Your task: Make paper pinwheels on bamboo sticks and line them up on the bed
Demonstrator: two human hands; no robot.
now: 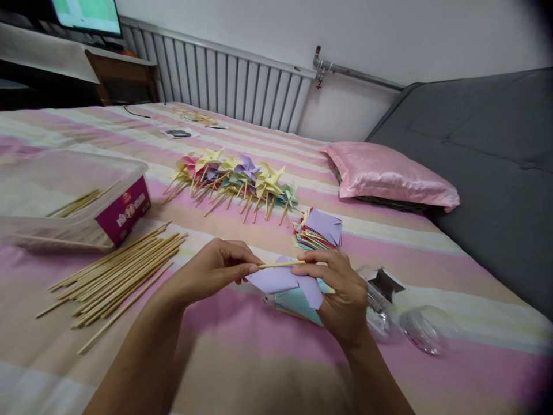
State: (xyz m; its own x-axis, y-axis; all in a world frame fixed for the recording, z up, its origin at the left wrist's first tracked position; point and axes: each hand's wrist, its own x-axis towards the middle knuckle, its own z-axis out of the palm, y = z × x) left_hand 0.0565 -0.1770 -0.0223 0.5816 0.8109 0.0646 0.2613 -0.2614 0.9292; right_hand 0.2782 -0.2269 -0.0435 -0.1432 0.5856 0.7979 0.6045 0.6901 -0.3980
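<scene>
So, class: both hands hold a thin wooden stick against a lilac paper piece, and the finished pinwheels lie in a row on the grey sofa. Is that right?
Not quite. In the head view the left hand and right hand do hold the stick against the lilac paper, but the pinwheels lie on the striped bedspread, not the sofa.

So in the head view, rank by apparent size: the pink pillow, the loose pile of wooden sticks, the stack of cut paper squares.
1. pink pillow
2. pile of wooden sticks, close to the pillow in spread, and nearer the camera, so unsure
3. stack of paper squares, clearly smallest
</scene>
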